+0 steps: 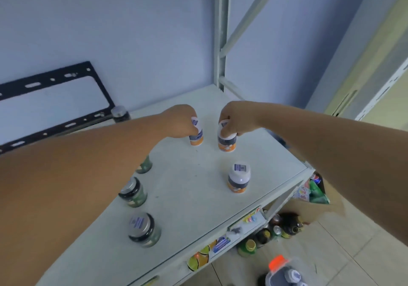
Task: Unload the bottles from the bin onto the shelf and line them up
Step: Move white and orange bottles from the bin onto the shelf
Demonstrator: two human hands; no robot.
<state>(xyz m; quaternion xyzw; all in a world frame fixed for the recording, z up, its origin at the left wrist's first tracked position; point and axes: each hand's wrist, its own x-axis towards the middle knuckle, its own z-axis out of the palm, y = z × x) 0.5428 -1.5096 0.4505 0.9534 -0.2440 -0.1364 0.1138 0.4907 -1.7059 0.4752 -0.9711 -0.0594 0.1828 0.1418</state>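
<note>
Left bottle (197, 139), white-capped with an orange base, stands upright on the white shelf (187, 193), behind and to the left of the free bottle (239, 178), a matching one that stands alone nearer the shelf's front edge. The left hand (180, 122) comes down on it from above, wrist bent and knuckles up. Its fingers are curled round the cap and upper body, so only the base and part of the cap show. The right bottle (227, 143) stands just beside it, straight behind the free bottle, with a narrow gap between the two. The right hand (235, 117) grips it the same way, thumb and fingers clamped on the cap from above, wrist arched.

Both forearms reach out long over the shelf. The left one crosses above a row of dark-lidded glass jars (135, 192) well to the left of the free bottle, and one jar is partly hidden under the arm. A further dark jar (120, 114) stands far behind and left of the free bottle, by a black metal bracket (55, 80) against the wall. Below and right of the free bottle, a cardboard box (309, 210) holds green bottles (318, 194). A blurred orange-capped bottle (280, 266) shows at the bottom edge.
</note>
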